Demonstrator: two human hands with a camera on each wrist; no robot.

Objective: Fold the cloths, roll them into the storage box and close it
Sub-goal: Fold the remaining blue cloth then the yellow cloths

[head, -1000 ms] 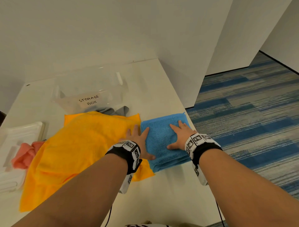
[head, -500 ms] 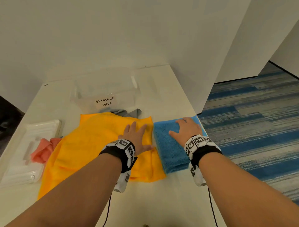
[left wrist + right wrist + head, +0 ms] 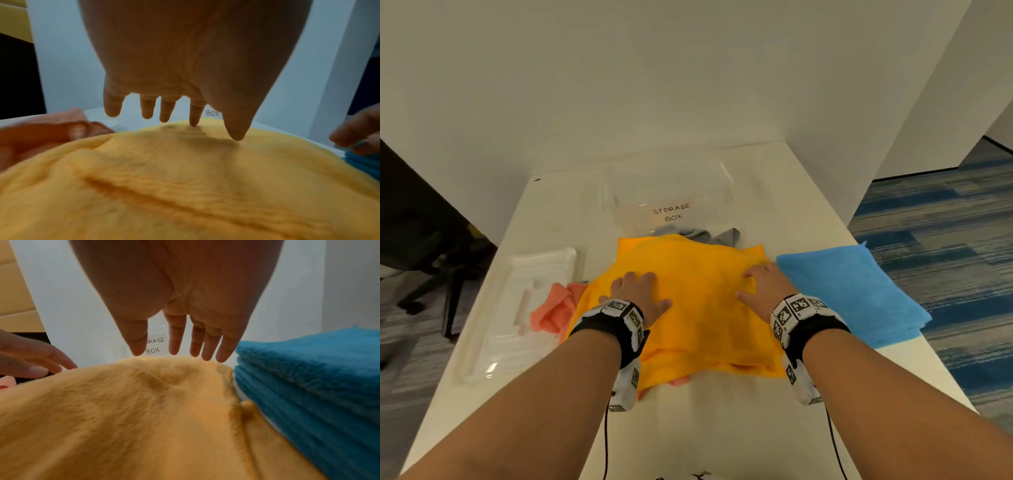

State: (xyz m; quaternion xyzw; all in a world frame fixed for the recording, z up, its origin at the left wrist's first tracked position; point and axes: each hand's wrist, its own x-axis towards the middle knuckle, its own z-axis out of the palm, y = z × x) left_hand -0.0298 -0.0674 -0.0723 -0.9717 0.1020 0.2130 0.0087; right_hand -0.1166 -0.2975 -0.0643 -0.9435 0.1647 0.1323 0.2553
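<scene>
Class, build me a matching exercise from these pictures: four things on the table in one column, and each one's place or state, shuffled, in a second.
Things
1. blue plush cloth
2. orange plush cloth
3. pink cloth
4. clear plastic storage box

Places or states
A. spread flat under both hands
B. crumpled beside the white lid
C. folded, at the table's right edge
D. open, behind the cloths

Pairs: 1-C, 2-A, 3-B, 4-D

Both forearms are bare, with no sleeves in view. Each wrist carries a black band (image 3: 599, 325) ringed with white blocks (image 3: 796, 308) that bear black-and-white square code markers, and a longer white block with more markers hangs below each band. A thin dark cable (image 3: 606, 442) trails from the left wrist's unit and another from the right one.
</scene>
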